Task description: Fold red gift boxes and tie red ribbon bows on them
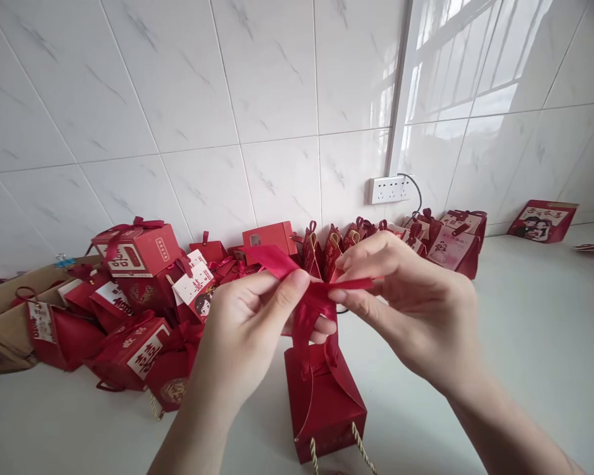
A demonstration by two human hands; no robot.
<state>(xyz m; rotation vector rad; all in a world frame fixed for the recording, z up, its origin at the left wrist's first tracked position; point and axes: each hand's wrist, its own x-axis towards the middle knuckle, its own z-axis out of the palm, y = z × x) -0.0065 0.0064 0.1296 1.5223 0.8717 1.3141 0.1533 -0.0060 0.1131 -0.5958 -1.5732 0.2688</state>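
Note:
A small red gift box point(324, 402) with a gold cord handle stands on the white counter point(539, 343) just in front of me. A red ribbon point(282, 260) rises from its top. My left hand point(250, 333) pinches the ribbon's left part between thumb and fingers. My right hand point(410, 303) pinches the ribbon's right end, fingers closed on it. Both hands meet above the box, where the ribbon is knotted.
A heap of red gift boxes point(138, 251) with white labels lies at the left against the tiled wall, beside brown cardboard point(4, 310). More red boxes point(455, 241) stand behind my hands. A wall socket point(390, 189) is above them. A red card point(542, 221) leans at far right.

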